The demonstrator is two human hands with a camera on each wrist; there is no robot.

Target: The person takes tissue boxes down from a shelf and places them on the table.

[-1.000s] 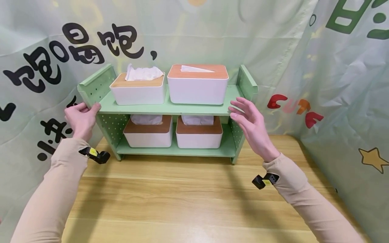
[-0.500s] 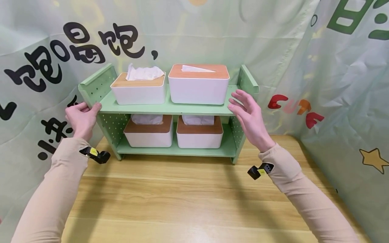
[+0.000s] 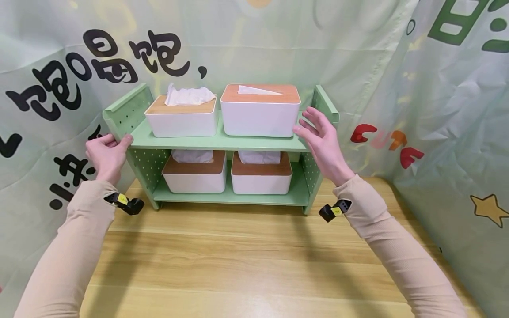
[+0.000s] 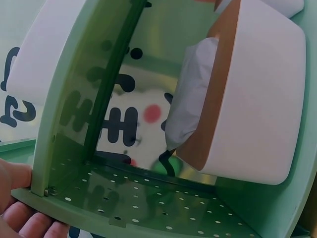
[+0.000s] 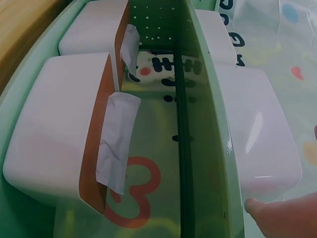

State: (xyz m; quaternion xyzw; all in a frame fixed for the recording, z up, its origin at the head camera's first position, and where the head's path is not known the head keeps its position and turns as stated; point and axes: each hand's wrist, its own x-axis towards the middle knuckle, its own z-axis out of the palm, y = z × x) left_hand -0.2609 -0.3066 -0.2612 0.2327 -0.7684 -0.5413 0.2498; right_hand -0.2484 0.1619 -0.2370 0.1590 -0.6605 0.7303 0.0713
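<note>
A green two-tier shelf [image 3: 183,142] holds several white tissue boxes with wooden lids. My left hand [image 3: 105,157] grips the shelf's left side panel at the height of the upper board; its thumb and curled fingers show around the edge in the left wrist view. My right hand [image 3: 324,143] has its fingers loosely spread beside the taller tissue box [image 3: 259,118] on the upper tier. Its thumb [image 5: 280,213] is at that box's lower right corner; whether it touches, I cannot tell. A lower tissue box [image 3: 180,123] with tissue sticking out stands to the left.
On the bottom tier stand two dark-lidded tissue boxes, a left one [image 3: 195,182] and a right one [image 3: 260,183]. The shelf stands on a wooden table [image 3: 238,256]. A printed cloth [image 3: 254,53] hangs behind and on both sides. The right side panel [image 3: 325,110] rises beside my right hand.
My right hand has moved up and left, from the shelf's front right edge to the taller tissue box's corner. My left hand keeps its grip; shelf and boxes stay put.
</note>
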